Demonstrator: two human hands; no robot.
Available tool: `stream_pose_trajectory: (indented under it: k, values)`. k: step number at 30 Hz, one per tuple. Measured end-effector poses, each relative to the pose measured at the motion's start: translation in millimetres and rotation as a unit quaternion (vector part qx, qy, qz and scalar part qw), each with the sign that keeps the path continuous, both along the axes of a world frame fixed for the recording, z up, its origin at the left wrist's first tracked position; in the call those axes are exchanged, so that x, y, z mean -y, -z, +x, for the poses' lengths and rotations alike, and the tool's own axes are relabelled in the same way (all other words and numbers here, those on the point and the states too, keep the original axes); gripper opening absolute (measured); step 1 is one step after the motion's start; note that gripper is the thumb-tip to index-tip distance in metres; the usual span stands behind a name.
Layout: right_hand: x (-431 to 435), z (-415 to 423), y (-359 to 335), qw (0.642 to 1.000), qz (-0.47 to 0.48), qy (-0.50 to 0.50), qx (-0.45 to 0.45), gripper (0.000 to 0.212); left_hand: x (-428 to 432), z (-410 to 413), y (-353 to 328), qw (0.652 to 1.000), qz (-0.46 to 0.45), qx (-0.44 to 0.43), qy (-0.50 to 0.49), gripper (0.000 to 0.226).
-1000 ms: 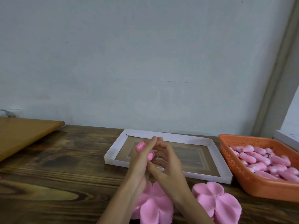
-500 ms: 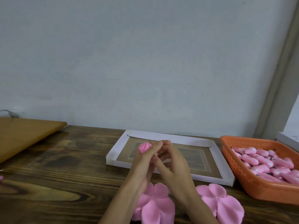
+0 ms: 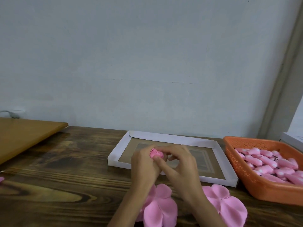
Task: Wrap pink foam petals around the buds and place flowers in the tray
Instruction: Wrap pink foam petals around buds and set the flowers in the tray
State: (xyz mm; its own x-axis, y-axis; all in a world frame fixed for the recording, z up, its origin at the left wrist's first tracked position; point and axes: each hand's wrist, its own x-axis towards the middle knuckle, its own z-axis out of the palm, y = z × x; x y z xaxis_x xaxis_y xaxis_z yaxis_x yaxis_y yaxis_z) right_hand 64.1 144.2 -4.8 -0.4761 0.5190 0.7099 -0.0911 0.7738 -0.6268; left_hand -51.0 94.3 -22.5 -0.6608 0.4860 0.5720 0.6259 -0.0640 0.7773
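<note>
Both bare forearms rise from the lower edge and lean inward until the hands touch. The left hand (image 3: 144, 164) is curled round a pink bud (image 3: 155, 154), its back toward the camera — the right hand (image 3: 180, 163) arches beside it, thumb and curled fingertips pinching the same bud.

Tray (image 3: 172, 140): no writing is showing on its white rim or brown floor.
Basket (image 3: 237, 164): no label or number is showing on its orange wall.
Everywhere else in view: nothing readable is showing.
</note>
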Motion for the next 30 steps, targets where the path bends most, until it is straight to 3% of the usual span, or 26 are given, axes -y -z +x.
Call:
stream_pose_trajectory:
  k: [3, 6, 11, 15, 17, 22, 27, 30]
  values:
    - [0, 1, 0, 0.995, -0.086, -0.036, -0.042, 0.027, 1, 3, -3, 0.996, 0.020, 0.082, 0.035, 0.010]
    - [-2, -3, 4, 0.966, -0.217, -0.068, -0.126, 0.024, 4, 8, -13, 0.959, 0.102, 0.253, 0.077, 0.024]
    - [3, -14, 18, 0.954, -0.223, -0.198, -0.017, 0.036, 11, 10, -22, 0.850, 0.172, 0.451, 0.209, 0.017]
    - [6, -21, 24, 0.955, -0.213, -0.195, -0.060, 0.031, 11, 15, -24, 0.838, 0.160, 0.469, 0.229, 0.039]
    - [7, -23, 22, 0.951, -0.232, -0.191, -0.070, 0.024, 12, 15, -25, 0.840, 0.151, 0.453, 0.258, 0.038]
    - [5, -19, 12, 0.886, -0.377, -0.269, -0.025, 0.018, 17, 8, -26, 0.859, 0.079, 0.394, 0.315, 0.033]
    - [9, -17, 21, 0.949, -0.225, -0.220, -0.015, 0.025, 16, 13, -26, 0.846, 0.116, 0.423, 0.303, 0.034]
    - [12, -20, 23, 0.952, -0.228, -0.204, -0.022, 0.013, 17, 11, -27, 0.845, 0.111, 0.423, 0.307, 0.035]
